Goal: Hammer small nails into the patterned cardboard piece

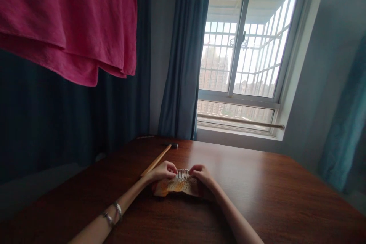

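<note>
A cream and orange spotted piece with a red end [178, 187] is at the near-middle of the shiny brown wooden table [257, 183]. Thin silver metal prongs [183, 174] stand in a row along its top. The left hand [165, 170] and right hand [202, 173] pinch its two ends, fingers bent. Past the left hand lies a hammer with a yellowish wooden handle [156, 160]. Behind are a blue-grey cloth curtain [185, 53] and a bright window [238, 38].
</note>
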A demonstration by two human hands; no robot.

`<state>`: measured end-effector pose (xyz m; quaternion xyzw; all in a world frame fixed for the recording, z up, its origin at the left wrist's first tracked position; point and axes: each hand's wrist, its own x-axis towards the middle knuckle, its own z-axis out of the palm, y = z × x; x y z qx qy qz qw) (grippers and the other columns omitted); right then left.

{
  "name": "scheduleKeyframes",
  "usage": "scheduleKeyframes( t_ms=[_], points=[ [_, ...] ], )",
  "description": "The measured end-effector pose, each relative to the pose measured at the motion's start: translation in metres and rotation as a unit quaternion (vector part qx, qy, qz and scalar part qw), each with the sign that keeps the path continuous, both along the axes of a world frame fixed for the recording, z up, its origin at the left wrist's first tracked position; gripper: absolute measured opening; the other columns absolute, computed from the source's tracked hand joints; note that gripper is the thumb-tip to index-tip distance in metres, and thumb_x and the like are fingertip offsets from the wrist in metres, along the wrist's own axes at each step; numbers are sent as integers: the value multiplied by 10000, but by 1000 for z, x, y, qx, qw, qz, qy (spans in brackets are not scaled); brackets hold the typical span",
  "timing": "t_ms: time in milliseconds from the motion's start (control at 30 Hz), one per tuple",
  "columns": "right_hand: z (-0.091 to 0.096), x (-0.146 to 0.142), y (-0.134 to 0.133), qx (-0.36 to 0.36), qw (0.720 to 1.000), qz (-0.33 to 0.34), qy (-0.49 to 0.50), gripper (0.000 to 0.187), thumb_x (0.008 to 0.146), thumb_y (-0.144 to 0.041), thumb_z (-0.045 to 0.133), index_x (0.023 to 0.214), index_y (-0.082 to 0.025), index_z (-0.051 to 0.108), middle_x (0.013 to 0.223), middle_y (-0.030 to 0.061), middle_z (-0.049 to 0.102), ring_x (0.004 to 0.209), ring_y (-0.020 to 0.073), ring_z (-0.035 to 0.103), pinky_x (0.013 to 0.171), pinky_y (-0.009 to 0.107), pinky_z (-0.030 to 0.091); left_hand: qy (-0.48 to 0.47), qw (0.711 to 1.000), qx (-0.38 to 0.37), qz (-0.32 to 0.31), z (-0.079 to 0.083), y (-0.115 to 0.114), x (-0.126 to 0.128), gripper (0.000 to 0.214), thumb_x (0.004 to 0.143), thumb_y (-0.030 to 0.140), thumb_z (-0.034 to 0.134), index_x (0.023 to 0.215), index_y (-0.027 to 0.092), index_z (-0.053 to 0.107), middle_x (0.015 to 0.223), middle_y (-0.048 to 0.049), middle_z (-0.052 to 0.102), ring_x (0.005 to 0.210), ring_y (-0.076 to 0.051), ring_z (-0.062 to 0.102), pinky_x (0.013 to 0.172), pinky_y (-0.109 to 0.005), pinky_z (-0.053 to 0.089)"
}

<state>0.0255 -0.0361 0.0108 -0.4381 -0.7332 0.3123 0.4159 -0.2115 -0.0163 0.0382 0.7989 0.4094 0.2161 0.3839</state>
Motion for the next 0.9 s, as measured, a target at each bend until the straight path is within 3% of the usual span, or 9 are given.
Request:
scheduleKeyframes(
  t_ms=[100, 267, 467, 633, 800, 900],
  points=[
    [2, 4, -4, -16, 999, 37, -16, 168, 650, -204, 560, 698, -152, 712, 645, 13, 669, 613, 132, 564, 577, 217, 417, 29, 999, 44, -14, 2, -4, 1, 259, 610, 301, 619, 788, 124, 685, 750, -28, 635, 689, -135, 549, 595, -198, 401],
    [0, 2, -6, 3, 999, 32, -22, 140, 645, -243, 618, 718, -164, 707, 642, 1, 645, 609, 117, 516, 584, 218, 395, 45, 994, 93, 15, -5, -2, 6, 274, 621, 346, 614, 748, 115, 691, 714, -32, 634, 671, -140, 550, 586, -205, 391],
    [-7, -2, -3, 37, 999, 31, -24, 130, 675, -241, 598, 705, -155, 691, 617, -6, 619, 583, 107, 494, 566, 212, 383, 23, 998, 47, 42, -4, -4, 8, 286, 617, 355, 615, 728, 97, 671, 671, -42, 646, 625, -147, 570, 547, -212, 399],
    [-9, -2, -3, 44, 998, 28, -27, 132, 700, -237, 568, 702, -155, 672, 633, -6, 618, 609, 113, 515, 582, 211, 392, -61, 997, -26, 47, 0, -8, 10, 318, 656, 419, 590, 747, 115, 596, 683, -46, 652, 585, -149, 600, 542, -235, 447],
    [-11, -3, -3, 52, 998, 11, -32, 124, 722, -259, 551, 717, -165, 632, 665, -3, 626, 627, 121, 539, 573, 209, 399, -148, 979, -52, 128, -18, 3, 14, 342, 707, 469, 530, 807, 144, 491, 597, -29, 632, 470, -136, 588, 456, -226, 441],
    [-13, -6, 2, 43, 999, -11, -28, 176, 806, -257, 418, 806, -182, 577, 708, -7, 642, 576, 102, 554, 529, 194, 401, -148, 972, -57, 170, -31, 13, 15, 304, 752, 448, 483, 812, 152, 446, 513, -13, 600, 408, -134, 571, 381, -186, 380]
  ],
)
